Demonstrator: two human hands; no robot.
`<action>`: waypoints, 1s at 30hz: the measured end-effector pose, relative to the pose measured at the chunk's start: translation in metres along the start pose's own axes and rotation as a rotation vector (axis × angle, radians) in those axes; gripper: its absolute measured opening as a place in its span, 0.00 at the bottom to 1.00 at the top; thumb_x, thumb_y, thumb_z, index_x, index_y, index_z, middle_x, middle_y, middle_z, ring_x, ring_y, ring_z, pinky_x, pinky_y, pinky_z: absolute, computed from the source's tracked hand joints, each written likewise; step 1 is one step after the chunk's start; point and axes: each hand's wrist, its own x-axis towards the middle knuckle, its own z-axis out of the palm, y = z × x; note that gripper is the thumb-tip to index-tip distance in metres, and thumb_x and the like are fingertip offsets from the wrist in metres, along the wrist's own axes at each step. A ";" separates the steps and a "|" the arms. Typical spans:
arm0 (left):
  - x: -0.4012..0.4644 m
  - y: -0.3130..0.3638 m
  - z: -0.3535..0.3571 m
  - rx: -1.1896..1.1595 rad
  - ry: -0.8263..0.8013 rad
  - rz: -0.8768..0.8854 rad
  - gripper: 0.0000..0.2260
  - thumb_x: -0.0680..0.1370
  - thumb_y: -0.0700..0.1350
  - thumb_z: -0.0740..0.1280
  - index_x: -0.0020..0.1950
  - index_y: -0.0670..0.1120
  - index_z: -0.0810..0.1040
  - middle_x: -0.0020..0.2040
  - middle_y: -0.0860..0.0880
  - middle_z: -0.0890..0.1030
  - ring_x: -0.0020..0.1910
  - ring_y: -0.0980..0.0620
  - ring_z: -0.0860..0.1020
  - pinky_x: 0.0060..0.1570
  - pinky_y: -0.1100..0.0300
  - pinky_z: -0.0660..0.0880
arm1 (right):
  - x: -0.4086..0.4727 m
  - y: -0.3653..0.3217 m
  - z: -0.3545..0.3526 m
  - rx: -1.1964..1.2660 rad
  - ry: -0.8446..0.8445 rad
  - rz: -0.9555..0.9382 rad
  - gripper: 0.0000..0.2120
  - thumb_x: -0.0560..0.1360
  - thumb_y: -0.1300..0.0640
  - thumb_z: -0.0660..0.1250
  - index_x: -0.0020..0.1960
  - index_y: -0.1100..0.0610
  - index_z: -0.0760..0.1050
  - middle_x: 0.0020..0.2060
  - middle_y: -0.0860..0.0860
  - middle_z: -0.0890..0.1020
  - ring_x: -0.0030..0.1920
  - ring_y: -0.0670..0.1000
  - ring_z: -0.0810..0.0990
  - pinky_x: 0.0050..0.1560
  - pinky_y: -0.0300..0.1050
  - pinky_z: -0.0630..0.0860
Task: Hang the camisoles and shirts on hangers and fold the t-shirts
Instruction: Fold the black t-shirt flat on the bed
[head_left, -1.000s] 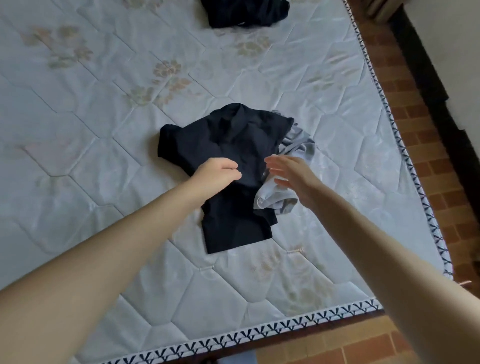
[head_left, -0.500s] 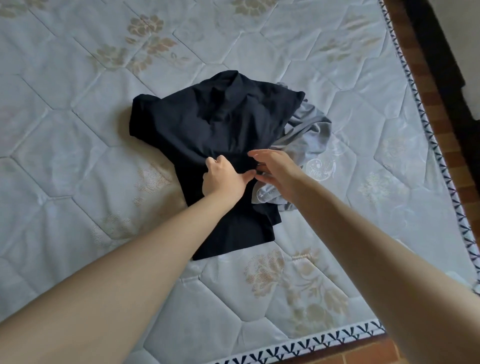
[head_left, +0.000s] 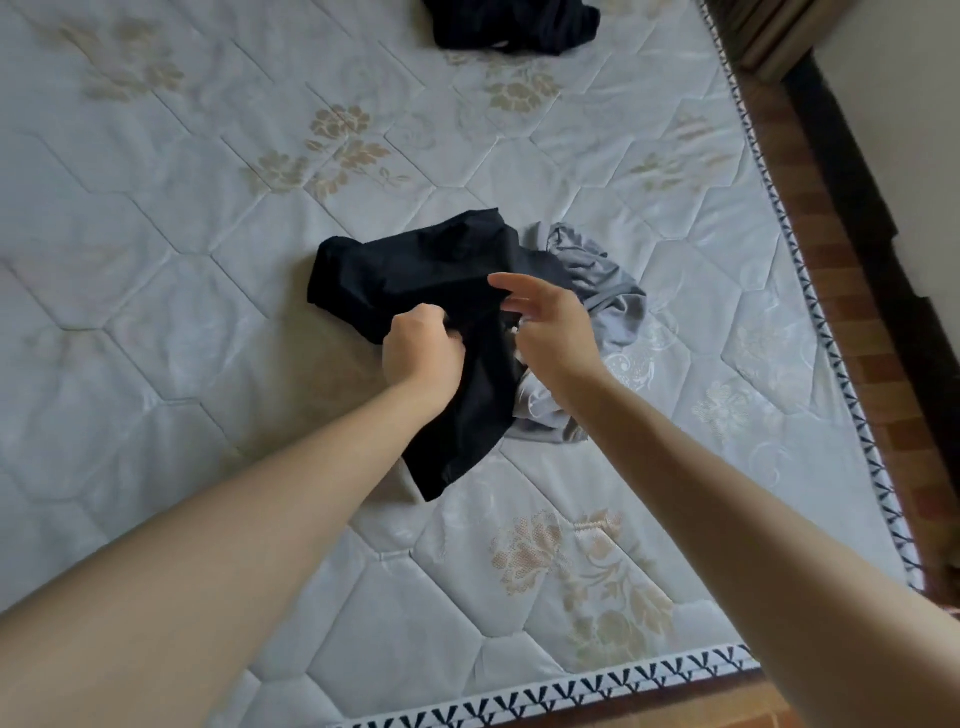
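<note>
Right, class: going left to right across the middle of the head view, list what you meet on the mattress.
Bare mattress → black garment → left hand, gripping it → right hand → grey garment → patterned mattress border → brick floor.

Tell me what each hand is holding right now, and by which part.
The left hand grips the black garment by a bunched fold near its middle. The right hand hovers over it, fingers spread; whether it pinches the cloth cannot be told.
</note>
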 end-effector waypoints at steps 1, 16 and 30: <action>-0.003 0.001 -0.012 -0.030 0.012 0.038 0.08 0.77 0.39 0.62 0.47 0.41 0.81 0.39 0.44 0.79 0.41 0.41 0.78 0.37 0.55 0.69 | -0.004 -0.011 -0.004 -0.070 0.040 -0.075 0.36 0.65 0.75 0.52 0.64 0.50 0.78 0.52 0.46 0.82 0.55 0.42 0.79 0.52 0.38 0.77; -0.096 0.099 -0.327 0.163 0.278 0.484 0.10 0.76 0.34 0.61 0.48 0.41 0.81 0.40 0.44 0.80 0.40 0.41 0.78 0.36 0.52 0.73 | -0.113 -0.257 -0.111 -0.525 0.277 -0.509 0.10 0.79 0.51 0.66 0.53 0.52 0.84 0.46 0.49 0.85 0.50 0.53 0.81 0.40 0.44 0.66; -0.193 0.118 -0.512 0.321 0.446 0.619 0.22 0.73 0.26 0.57 0.55 0.45 0.82 0.46 0.42 0.80 0.45 0.39 0.77 0.43 0.48 0.74 | -0.211 -0.380 -0.126 -0.811 0.241 -0.667 0.14 0.80 0.47 0.61 0.55 0.57 0.76 0.44 0.54 0.82 0.45 0.59 0.80 0.38 0.46 0.67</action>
